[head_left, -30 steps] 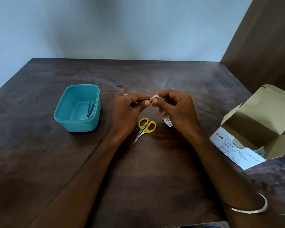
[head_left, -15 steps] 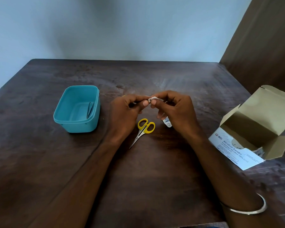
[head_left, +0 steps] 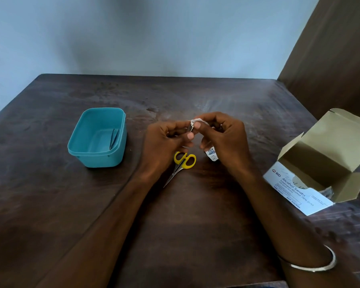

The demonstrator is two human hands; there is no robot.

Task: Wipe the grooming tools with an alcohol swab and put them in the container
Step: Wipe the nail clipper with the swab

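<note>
While both forearms reach in over the dark wooden worktop (head_left: 195, 235), the hands meet above its middle, fingertips close together. Largest of the things on it is the opened cardboard box of alcohol swabs (head_left: 320, 173), lying well to the right of the right hand, its flaps spread and its white printed face turned up. Well to the left of the left hand stands the teal plastic container (head_left: 98, 140), upright and without a lid, with a pair of tweezers (head_left: 114, 139) leaning inside along the wall nearest the hands.

The left hand (head_left: 164, 144) has its fingers curled round a small metal grooming tool (head_left: 190, 128), only the tip of which shows between thumb and forefinger; what kind of tool it is cannot be told. The right hand (head_left: 222, 138) pinches a white alcohol swab (head_left: 197, 121) between thumb and forefinger, and the swab touches the tool's tip.

Just below the left hand, and partly hidden under it, the yellow-handled scissors (head_left: 184, 161) lie flat on the worktop, blades closed and pointing toward the person. A torn swab wrapper (head_left: 212, 154) shows just beneath the right hand, beside the scissors' handles; whether it rests on the worktop or is held by the lower fingers cannot be told. A thin metal bangle (head_left: 312, 265) circles the right wrist.
</note>
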